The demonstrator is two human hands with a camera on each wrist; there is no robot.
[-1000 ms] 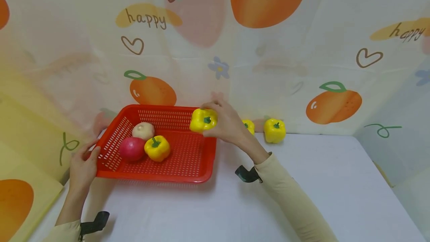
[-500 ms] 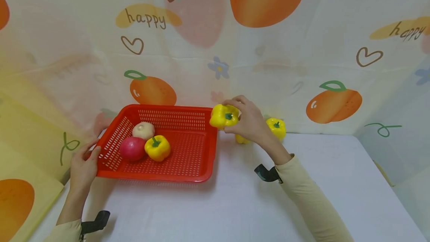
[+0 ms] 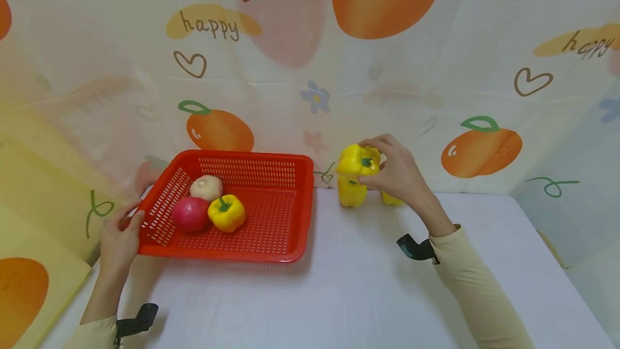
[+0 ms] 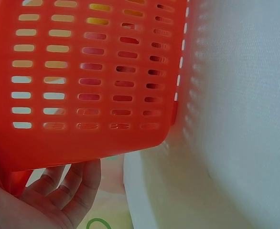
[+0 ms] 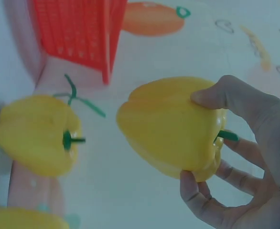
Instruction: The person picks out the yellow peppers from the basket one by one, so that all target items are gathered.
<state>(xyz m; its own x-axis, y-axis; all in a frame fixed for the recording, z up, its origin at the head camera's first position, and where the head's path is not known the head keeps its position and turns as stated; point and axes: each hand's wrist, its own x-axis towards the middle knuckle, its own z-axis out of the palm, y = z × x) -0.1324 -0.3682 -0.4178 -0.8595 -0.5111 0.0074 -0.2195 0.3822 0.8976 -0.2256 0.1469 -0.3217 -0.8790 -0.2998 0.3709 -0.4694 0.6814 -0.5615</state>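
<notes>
Head view: rightmost yellow bell pepper (image 3: 391, 199) mostly covered by right hand (image 3: 401, 168). Left wrist view: red plastic basket (image 4: 82, 145) cropped by top edge.

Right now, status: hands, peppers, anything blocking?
Right hand holding yellow pepper above table. Left hand gripping left end of red basket. Possibly in the way: two other peppers on table.

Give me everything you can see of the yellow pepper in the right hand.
The yellow pepper is glossy, smooth and lobed, perhaps plastic, with a short green stem. It looks whole, with no damage visible. The right hand grips it, thumb on one side and fingers on the other. It is tipped onto its side, stem end towards the palm. It is outside the red basket, to its right, and overlaps a second yellow pepper in the head view; the right wrist view shows the two apart.
</notes>
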